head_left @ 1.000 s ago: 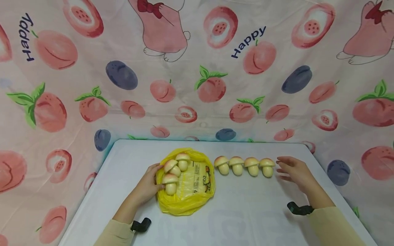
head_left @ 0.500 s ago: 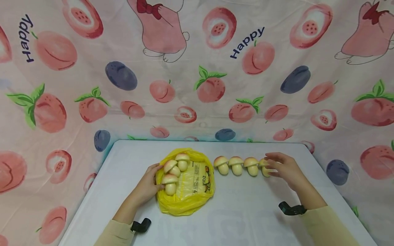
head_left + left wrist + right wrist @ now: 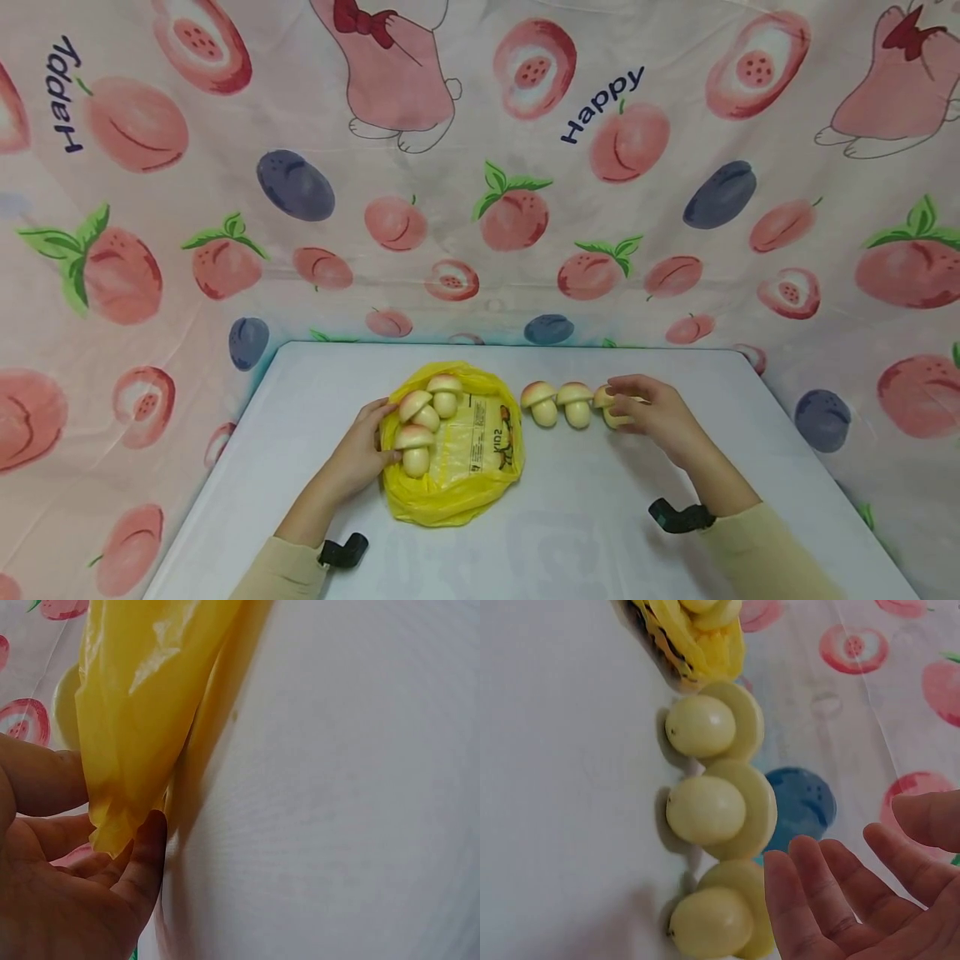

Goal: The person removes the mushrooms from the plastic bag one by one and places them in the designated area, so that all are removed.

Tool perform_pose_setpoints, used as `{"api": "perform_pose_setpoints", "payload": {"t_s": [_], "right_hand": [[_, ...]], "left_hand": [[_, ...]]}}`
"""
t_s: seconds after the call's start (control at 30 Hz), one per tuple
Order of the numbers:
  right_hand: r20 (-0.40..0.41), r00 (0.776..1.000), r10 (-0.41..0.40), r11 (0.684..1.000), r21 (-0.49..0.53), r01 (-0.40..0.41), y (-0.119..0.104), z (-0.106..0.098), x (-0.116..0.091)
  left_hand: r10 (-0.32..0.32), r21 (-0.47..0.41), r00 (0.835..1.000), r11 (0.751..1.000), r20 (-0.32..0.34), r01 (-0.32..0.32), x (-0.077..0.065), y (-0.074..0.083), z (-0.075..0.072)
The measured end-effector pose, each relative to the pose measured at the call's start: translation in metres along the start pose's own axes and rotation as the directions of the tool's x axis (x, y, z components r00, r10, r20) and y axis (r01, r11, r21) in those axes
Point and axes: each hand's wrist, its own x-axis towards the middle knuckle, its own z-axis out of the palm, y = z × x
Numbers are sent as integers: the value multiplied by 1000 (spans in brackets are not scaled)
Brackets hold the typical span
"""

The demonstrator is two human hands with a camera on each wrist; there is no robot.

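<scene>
In the head view, my left hand (image 3: pixel 365 446) holds the left rim of a yellow plastic bag (image 3: pixel 450 506), its edge between thumb and fingers. The left wrist view shows the yellow film (image 3: pixel 142 727) in that grasp. Three toy mushrooms (image 3: pixel 417 442) with pale stems and reddish caps lie inside the bag. My right hand (image 3: pixel 663 421) hovers at the right part of a mushroom row, partly covering the third mushroom (image 3: pixel 606 406). Its fingers (image 3: pixel 821 889) are extended and hold nothing in the right wrist view. The fourth mushroom's spot is hidden behind this hand.
Two more mushrooms, one nearest the bag (image 3: pixel 546 408) and one beside it (image 3: pixel 576 408), continue the row on the white table (image 3: pixel 570 533). A fruit-printed cloth (image 3: pixel 450 200) rises behind the table's back edge. Each wrist wears a black camera.
My right hand has moved left from beyond the row's right end to over its right mushrooms, covering the last one and part of the third. The left hand and bag stay put.
</scene>
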Motion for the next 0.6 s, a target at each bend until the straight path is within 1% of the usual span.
{"api": "perform_pose_setpoints", "payload": {"t_s": [0.23,0.47,0.6], "right_hand": [[37,999,-18,999,27,17,-7,17,0],[67,997,-34,999,18,33,-13,32,2],[95,994,-53,998,36,50,-19,44,2]], "left_hand": [[12,-5,1000,1000,1,-12,1,1,-1],[6,-10,1000,1000,2,-6,2,0,0],[6,-9,1000,1000,2,-6,1,0,0]]}}
